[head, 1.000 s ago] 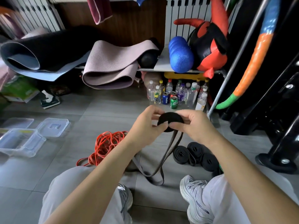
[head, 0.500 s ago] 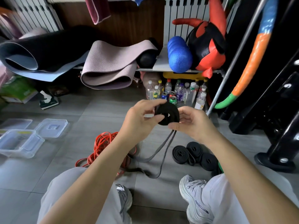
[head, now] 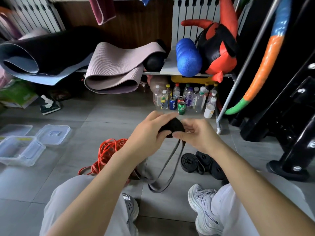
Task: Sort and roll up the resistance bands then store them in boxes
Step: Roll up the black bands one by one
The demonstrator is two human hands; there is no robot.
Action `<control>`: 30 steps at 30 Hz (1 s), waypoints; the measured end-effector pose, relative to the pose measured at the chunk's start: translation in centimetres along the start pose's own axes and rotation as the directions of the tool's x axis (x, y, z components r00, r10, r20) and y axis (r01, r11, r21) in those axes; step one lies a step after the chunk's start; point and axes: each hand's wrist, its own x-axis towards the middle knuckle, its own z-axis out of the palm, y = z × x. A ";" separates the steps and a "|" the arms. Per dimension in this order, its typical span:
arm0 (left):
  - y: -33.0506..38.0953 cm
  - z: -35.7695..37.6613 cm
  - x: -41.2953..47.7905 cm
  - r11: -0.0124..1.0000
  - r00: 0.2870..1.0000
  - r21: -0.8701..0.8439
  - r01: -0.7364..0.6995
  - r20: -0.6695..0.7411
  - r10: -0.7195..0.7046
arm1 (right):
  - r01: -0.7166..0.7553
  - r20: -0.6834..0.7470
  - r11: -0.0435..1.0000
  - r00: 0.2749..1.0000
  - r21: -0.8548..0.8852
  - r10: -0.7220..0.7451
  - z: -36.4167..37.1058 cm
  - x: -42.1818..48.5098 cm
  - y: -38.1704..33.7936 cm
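Both hands meet over the floor [head: 109, 120]. The left hand [head: 146, 135] and right hand [head: 197, 133] have their fingers closed on a black roll [head: 172, 127], held in the air between them. Its loose tail [head: 163, 169] hangs down in two strands to the tiles between the shoes [head: 202, 206]. Right of the tail lie rolled black bands [head: 201, 161], touching one another. Left of it, partly hidden by the left forearm, lies a tangle of red bands [head: 107, 150]. Clear boxes [head: 22, 150] and a lid [head: 53, 134] sit well apart at the floor's left edge. Bottles [head: 187, 99] stand under the shelf [head: 170, 68] ahead.
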 end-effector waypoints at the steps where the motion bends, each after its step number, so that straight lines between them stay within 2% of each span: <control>1: -0.1 -0.1 -0.1 1.000 1.000 -0.023 0.000 -0.028 -0.001 | -0.003 0.002 1.000 1.000 0.004 0.003 0.0 -0.1 0.0; 4: 0.2 -1.1 0.1 0.983 0.989 -0.180 0.033 -0.134 -0.057 | -0.013 0.009 0.997 1.000 0.074 0.013 -0.4 -0.2 -0.4; 5: 0.4 -1.4 0.3 0.968 0.982 -0.247 0.048 -0.165 -0.091 | -0.019 0.035 0.999 0.999 0.048 0.017 -0.5 -0.3 -0.5; 6: 0.7 -1.8 0.5 0.934 0.971 -0.352 0.067 -0.192 -0.142 | -0.032 0.079 0.999 0.996 -0.020 0.033 -0.4 -0.3 -0.5; 8: 1.4 -2.7 0.8 0.790 0.935 -0.605 0.095 -0.218 -0.279 | -0.057 0.166 0.980 0.982 -0.192 0.090 0.4 -0.4 0.0; 10: 1.7 -3.8 0.9 0.706 0.895 -0.700 0.108 -0.240 -0.375 | -0.071 0.175 0.958 0.977 -0.277 0.123 1.0 -0.3 0.1; 12: 1.3 -5.2 0.8 0.723 0.867 -0.677 0.138 -0.271 -0.419 | -0.052 0.126 0.955 0.988 -0.291 0.092 0.8 -0.1 -0.4; 14: 0.7 -6.5 0.5 0.717 0.845 -0.675 0.174 -0.271 -0.460 | -0.029 0.069 0.972 0.997 -0.233 0.046 0.0 -0.3 -1.4; 18: 0.4 -7.7 -0.3 0.703 0.839 -0.681 0.204 -0.249 -0.485 | -0.011 -0.087 0.990 0.996 0.141 0.023 -1.1 -1.0 -3.6; 21: 0.9 -7.9 -0.7 0.696 0.840 -0.691 0.196 -0.248 -0.483 | 0.047 -0.135 0.956 0.991 0.291 -0.007 -0.9 -1.7 -5.3; 25: 2.2 -8.2 -1.4 0.663 0.855 -0.730 0.163 -0.231 -0.465 | 0.021 -0.059 0.987 0.998 0.159 -0.011 -0.1 -2.8 -5.3; 28: 3.3 -7.0 -2.3 0.740 0.884 -0.645 0.193 -0.213 -0.417 | -0.082 0.070 0.993 0.995 0.088 0.076 1.3 -4.3 -3.7; 30: 3.7 -5.6 -3.1 0.757 0.906 -0.621 0.205 -0.172 -0.386 | -0.087 0.084 0.994 0.993 0.073 0.081 2.3 -5.4 -2.6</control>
